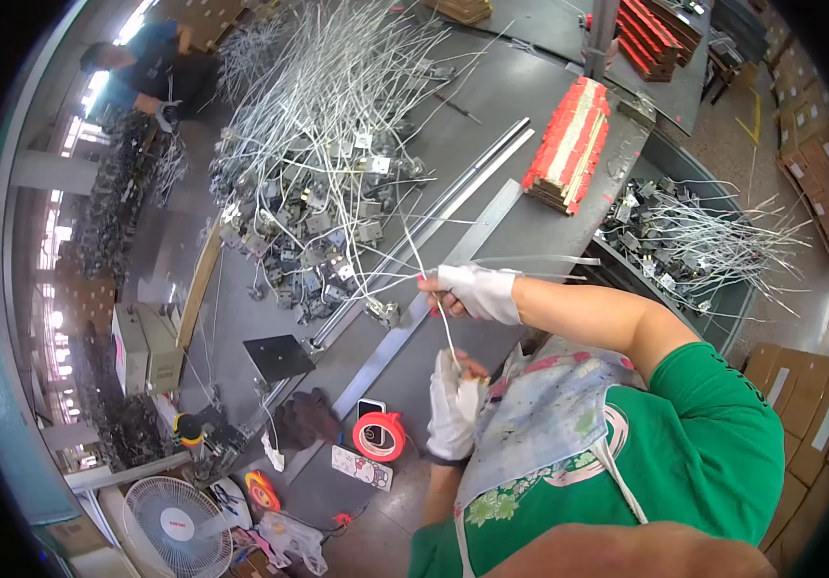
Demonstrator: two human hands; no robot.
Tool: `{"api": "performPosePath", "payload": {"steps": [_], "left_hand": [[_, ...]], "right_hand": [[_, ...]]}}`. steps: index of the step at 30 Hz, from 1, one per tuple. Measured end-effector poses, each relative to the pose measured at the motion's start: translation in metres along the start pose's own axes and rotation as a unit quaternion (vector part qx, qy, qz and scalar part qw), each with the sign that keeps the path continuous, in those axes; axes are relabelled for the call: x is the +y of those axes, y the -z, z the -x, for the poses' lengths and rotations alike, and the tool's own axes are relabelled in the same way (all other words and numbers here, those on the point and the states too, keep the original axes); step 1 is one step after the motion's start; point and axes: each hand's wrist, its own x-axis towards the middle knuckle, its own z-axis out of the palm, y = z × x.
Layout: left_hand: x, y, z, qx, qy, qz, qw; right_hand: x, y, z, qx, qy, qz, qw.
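My right hand (477, 292), in a white fingerless glove, pinches a white cable (446, 323) between its fingertips. Lower down, my left hand (457, 400), gloved the same way, has its fingers closed around the lower part of that cable. Further white leads run past my right hand toward the pile at its left. A small grey metal part with a lead (382, 313) lies just left of my right hand, near the metal rails. Whether it belongs to the held cable I cannot tell.
A large heap of wired metal parts (313, 212) covers the grey table. A crate (750, 289) at right holds more. Nearby are a metal rail (477, 183), a red-edged cardboard stack (568, 144), a red round object (379, 436), a fan (178, 525) and another person (149, 72) at far left.
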Motion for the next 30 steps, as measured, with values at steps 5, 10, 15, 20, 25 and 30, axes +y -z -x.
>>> {"api": "performPosePath", "payload": {"steps": [5,10,15,20,25,30], "left_hand": [[-0.040,0.050,0.053,0.066,-0.078,-0.354,0.930],[-0.118,0.078,0.108,0.092,-0.060,-0.446,0.888],[-0.111,0.074,0.084,0.163,-0.194,-0.470,0.846],[-0.071,0.047,0.014,0.098,-0.248,-0.454,0.850],[-0.059,-0.032,-0.064,-0.026,-0.307,-0.349,0.885],[-0.029,-0.135,-0.117,-0.163,-0.167,-0.150,0.961]], "right_hand": [[0.036,-0.030,0.003,-0.024,0.020,0.082,0.996],[0.019,-0.008,-0.002,0.043,0.123,-0.111,0.985],[-0.022,-0.017,0.063,-0.016,0.240,-0.097,0.966],[-0.041,0.017,0.124,0.113,0.421,-0.087,0.896],[-0.028,0.073,0.146,0.266,0.418,-0.098,0.863],[-0.014,0.151,0.128,0.293,0.438,-0.164,0.834]]}}
